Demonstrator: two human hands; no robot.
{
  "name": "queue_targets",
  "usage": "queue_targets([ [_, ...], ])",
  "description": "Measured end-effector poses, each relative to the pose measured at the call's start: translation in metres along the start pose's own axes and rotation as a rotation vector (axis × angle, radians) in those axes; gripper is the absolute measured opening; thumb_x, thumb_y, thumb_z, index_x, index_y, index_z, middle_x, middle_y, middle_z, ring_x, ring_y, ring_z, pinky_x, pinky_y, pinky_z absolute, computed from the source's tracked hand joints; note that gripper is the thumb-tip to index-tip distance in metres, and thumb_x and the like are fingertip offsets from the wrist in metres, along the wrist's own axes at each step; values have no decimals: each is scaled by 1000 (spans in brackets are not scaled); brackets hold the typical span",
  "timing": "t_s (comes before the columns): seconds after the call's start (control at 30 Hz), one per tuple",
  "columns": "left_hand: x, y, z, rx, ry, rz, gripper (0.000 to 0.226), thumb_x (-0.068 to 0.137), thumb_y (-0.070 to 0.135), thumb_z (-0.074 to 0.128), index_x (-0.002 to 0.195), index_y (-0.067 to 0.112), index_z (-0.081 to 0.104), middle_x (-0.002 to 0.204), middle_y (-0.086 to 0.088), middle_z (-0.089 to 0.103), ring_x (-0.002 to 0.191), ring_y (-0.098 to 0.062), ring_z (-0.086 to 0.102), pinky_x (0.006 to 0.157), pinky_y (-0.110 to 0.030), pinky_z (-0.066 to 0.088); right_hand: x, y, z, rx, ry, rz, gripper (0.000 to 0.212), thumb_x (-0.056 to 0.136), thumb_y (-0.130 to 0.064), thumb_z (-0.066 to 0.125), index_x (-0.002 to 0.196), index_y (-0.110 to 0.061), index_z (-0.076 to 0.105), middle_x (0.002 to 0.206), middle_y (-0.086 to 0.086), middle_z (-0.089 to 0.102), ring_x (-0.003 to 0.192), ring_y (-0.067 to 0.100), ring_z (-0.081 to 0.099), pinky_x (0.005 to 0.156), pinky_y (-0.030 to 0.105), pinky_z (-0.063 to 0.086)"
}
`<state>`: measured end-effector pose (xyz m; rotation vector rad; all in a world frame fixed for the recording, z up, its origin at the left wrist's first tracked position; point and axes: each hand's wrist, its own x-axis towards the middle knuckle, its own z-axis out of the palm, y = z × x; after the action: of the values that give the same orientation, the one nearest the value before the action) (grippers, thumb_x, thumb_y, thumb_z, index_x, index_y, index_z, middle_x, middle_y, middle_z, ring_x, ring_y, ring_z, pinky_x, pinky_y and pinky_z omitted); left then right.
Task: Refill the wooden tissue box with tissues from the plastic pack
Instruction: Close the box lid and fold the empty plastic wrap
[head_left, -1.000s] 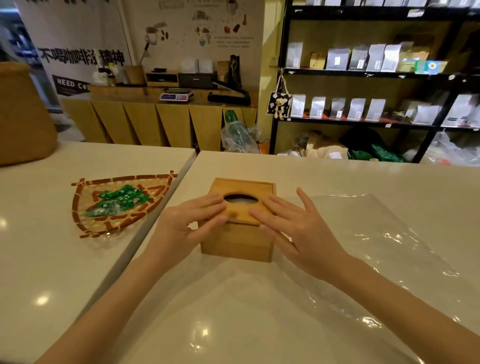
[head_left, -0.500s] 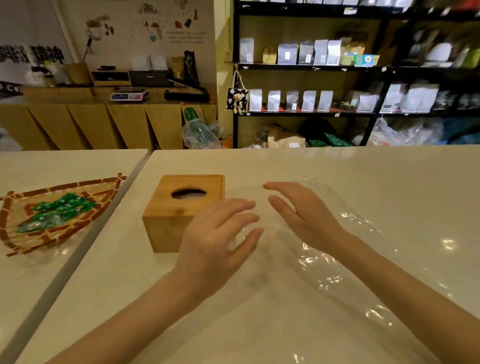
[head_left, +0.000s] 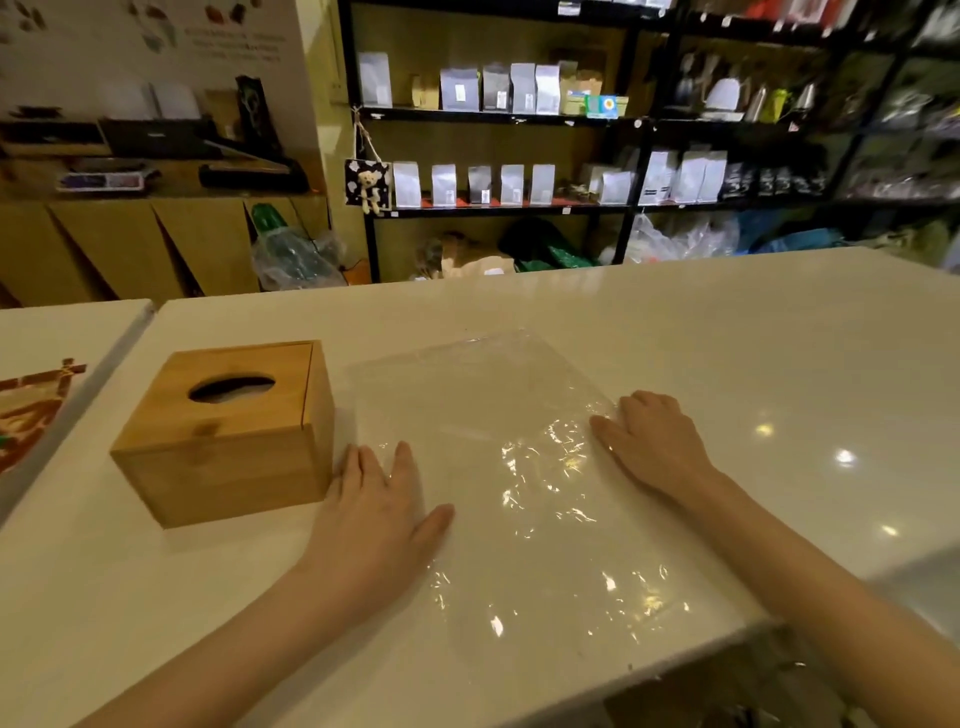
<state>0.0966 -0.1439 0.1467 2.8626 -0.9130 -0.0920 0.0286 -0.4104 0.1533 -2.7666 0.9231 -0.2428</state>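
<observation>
The wooden tissue box (head_left: 228, 431) stands on the white counter at the left, lid on, with white tissue showing dimly inside its oval slot. To its right a clear, flat plastic pack (head_left: 498, 467) lies spread on the counter. My left hand (head_left: 379, 509) rests palm down on the pack's left edge, just right of the box and apart from it. My right hand (head_left: 654, 441) lies flat on the pack's right edge. Both hands have spread fingers and hold nothing.
A woven bamboo tray (head_left: 31, 410) sits on the neighbouring counter at the far left. The counter's front right corner (head_left: 769, 618) is close to my right forearm. Black shelves (head_left: 519, 119) with pouches stand behind the counter.
Both hands left the tissue box and moved right onto the plastic pack, settling apart at its two edges. The camera view swung to the right.
</observation>
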Motion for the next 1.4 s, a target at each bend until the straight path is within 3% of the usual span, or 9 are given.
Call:
queue_targets([
  [0.13,4,0,-6,-114,-30,41,97,61,67,4,144,18,14,148,-12,25,142,-26,11,115,-35,13,0,0,4,101,53,-3,38,88,-36,50,112,-7,58,127,11,55,124,31,40,97,39,35],
  [0.3,13,0,-8,-423,37,95,64,86,28,56,141,20,25,151,-2,27,140,-20,22,114,-35,21,3,-2,3,309,135,62,30,85,-20,53,112,-12,59,118,10,60,114,30,48,91,39,38],
  [0.47,21,13,-17,-1037,124,-82,63,74,5,70,127,29,45,126,-7,45,95,-20,57,76,-34,50,5,-1,4,412,230,130,25,87,-8,43,109,-8,55,87,8,65,93,33,57,80,38,43],
  [0.67,47,11,-28,-1474,35,-271,40,80,3,64,118,11,58,93,-10,67,72,-17,57,60,-21,48,11,12,-15,1007,182,205,37,85,-1,46,119,-14,51,78,3,55,65,16,51,56,25,39],
  [0.83,59,15,-50,-1423,89,-202,35,84,8,60,119,2,58,91,-5,67,84,-15,60,69,-22,44,21,25,-47,1227,39,189,28,86,1,50,107,-12,63,71,4,58,63,15,54,63,26,46],
  [0.97,64,21,-80,-1087,186,-42,55,73,12,73,124,15,54,92,10,61,86,-4,57,65,-12,44,26,34,-77,1323,-122,29,28,87,1,50,99,-15,70,70,1,59,67,15,57,69,28,48],
  [1.07,72,20,-98,-917,276,24,56,73,9,72,126,14,53,85,9,60,81,-5,57,62,-11,41,27,34,-97,1064,-80,-138,30,80,1,62,96,-23,70,78,-1,65,77,14,61,77,23,48],
  [1.2,79,14,-121,-666,365,83,31,76,21,70,107,17,66,75,2,63,72,-8,58,59,-15,39,31,25,-109,867,99,-194,23,72,-7,75,93,-18,73,83,8,71,78,17,65,66,10,50],
  [1.4,82,12,-154,-424,502,162,6,75,28,70,80,27,67,71,8,43,64,-4,38,55,-21,28,41,8,-122,247,404,-264,6,74,-19,74,80,-22,73,111,4,63,112,24,48,90,36,37],
])
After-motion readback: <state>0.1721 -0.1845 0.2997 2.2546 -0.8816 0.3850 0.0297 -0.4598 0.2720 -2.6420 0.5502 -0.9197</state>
